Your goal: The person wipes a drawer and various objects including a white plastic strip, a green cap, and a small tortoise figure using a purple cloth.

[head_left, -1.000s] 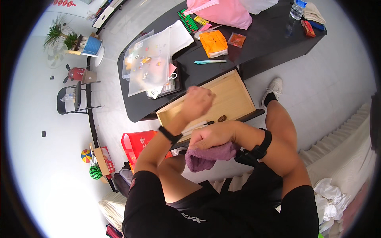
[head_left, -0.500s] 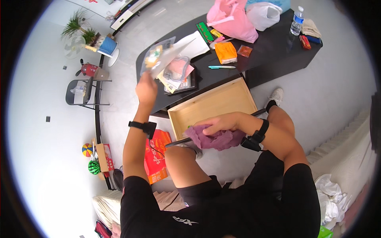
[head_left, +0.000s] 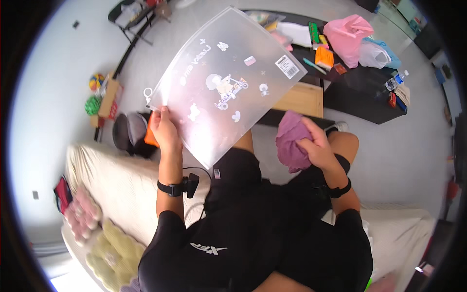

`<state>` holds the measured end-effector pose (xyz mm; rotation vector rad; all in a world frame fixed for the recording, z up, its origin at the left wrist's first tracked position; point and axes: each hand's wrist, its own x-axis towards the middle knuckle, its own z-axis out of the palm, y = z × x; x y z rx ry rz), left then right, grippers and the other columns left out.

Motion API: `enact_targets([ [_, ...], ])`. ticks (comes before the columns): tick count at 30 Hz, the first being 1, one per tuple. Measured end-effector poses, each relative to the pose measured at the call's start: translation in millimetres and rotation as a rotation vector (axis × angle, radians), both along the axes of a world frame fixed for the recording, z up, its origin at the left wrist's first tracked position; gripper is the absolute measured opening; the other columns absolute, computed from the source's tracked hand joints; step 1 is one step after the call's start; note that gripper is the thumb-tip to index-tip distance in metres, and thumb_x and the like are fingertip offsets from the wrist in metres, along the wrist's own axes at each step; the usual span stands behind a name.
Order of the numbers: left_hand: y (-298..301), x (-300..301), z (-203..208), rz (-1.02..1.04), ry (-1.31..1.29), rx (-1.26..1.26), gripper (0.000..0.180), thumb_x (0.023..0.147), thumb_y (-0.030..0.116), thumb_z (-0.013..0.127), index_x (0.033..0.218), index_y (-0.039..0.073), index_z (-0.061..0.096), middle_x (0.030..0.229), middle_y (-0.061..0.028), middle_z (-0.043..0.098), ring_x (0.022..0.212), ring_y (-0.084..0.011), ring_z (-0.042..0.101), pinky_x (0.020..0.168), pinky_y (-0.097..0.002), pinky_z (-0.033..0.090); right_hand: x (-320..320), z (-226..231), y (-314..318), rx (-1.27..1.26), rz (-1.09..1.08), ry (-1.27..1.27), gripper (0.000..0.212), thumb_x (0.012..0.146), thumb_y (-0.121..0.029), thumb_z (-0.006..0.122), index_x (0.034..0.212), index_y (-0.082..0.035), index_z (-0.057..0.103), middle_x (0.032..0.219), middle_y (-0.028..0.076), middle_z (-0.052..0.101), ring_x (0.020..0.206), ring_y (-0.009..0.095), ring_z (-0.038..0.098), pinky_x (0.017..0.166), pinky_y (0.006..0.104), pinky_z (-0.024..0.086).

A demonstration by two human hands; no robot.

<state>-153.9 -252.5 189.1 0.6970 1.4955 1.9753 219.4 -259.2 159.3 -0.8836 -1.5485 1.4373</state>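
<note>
My left hand (head_left: 165, 130) is closed on the lower left corner of a translucent zip folder (head_left: 194, 85) with printed cartoon figures and a barcode label. The folder is held up, tilted and flat-looking, with a ring-shaped zip pull beside my thumb. Bunched in my right hand (head_left: 318, 146) is a purple cloth (head_left: 291, 141), hanging above my knees to the right of the folder. Behind the folder, the open wooden drawer (head_left: 304, 100) of the black table shows only in part; the folder also hides much of the table's left end.
On the black table (head_left: 357, 95) lie a pink bag (head_left: 346, 36), an orange packet (head_left: 324, 58), a turquoise pen (head_left: 314, 66) and a water bottle (head_left: 393, 82). A covered sofa (head_left: 112, 175) with flower-shaped cushions (head_left: 114, 253) is behind me; a folding chair (head_left: 131, 22) stands far left.
The folder has come off the table, pulled toward me and up in my left hand. My right hand, still holding the cloth, has moved right and turned. My view has shifted.
</note>
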Motion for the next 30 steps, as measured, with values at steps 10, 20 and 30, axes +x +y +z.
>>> enact_targets([
  [10,-80.8,10.8,-101.9,-0.056,-0.055,-0.313,0.014,0.095,0.016,0.048,0.09,0.006,0.056,0.064,0.0011,0.05,0.043,-0.0067,0.044,0.037,-0.0227,0.036,-30.3,50.8,-40.6,0.283,-0.439,-0.037,0.051,0.081,0.004,0.051,0.131,0.007,0.04,0.118,0.011,0.057,0.103,0.014,0.054,0.09,0.0273,0.042],
  [20,-62.7,21.0,-108.6,-0.256,-0.316,-0.223,0.017,0.095,0.023,0.051,0.093,0.008,0.058,0.064,0.0054,0.05,0.048,-0.0028,0.043,0.041,-0.0194,0.032,-166.0,10.8,-10.3,0.773,-0.083,-0.07,0.033,0.075,0.0,0.055,0.108,-0.001,0.057,0.108,0.019,0.058,0.096,0.034,0.059,0.084,0.0392,0.046],
  [30,-71.3,6.3,-121.1,-0.239,-0.308,-0.224,0.017,0.095,0.02,0.049,0.1,0.008,0.06,0.073,0.004,0.054,0.061,-0.0048,0.049,0.053,-0.0197,0.038,-158.0,-57.7,32.3,0.986,-0.147,-0.687,0.039,0.069,0.007,0.051,0.107,0.002,0.058,0.125,0.018,0.053,0.12,0.037,0.047,0.102,0.0533,0.031],
])
